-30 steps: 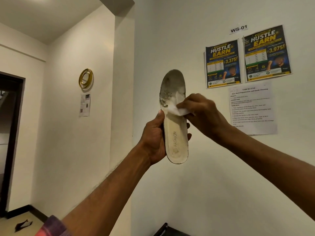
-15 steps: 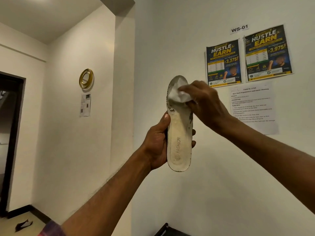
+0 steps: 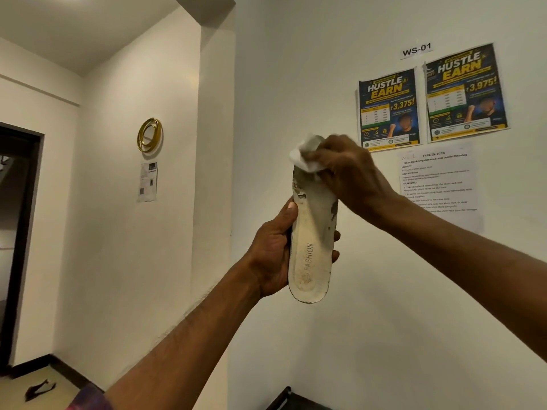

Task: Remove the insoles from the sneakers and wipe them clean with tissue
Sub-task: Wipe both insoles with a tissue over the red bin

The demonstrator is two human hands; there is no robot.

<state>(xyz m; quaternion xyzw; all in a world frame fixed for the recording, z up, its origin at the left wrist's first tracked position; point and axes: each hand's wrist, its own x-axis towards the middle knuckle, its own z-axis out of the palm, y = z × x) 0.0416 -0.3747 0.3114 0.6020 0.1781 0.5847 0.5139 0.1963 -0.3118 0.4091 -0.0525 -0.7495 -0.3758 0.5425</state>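
Insole upright, heel gripped by left hand; right hand fingers pinch tissue at its toe edge.

Upper right of the frame: a wall label is reading "WS-01"; two posters are showing "HUSTLE & EARN", with "3,375!" and "3,975!". A sheet below is reading "TASK ID-2725". Centre: the insole is bearing "FASHION".

Only a small patch of floor shows, at the bottom left corner, pale and bordered by a dark skirting along the wall. One small dark scrap lies flat on it, near the left edge; what it is cannot be told.
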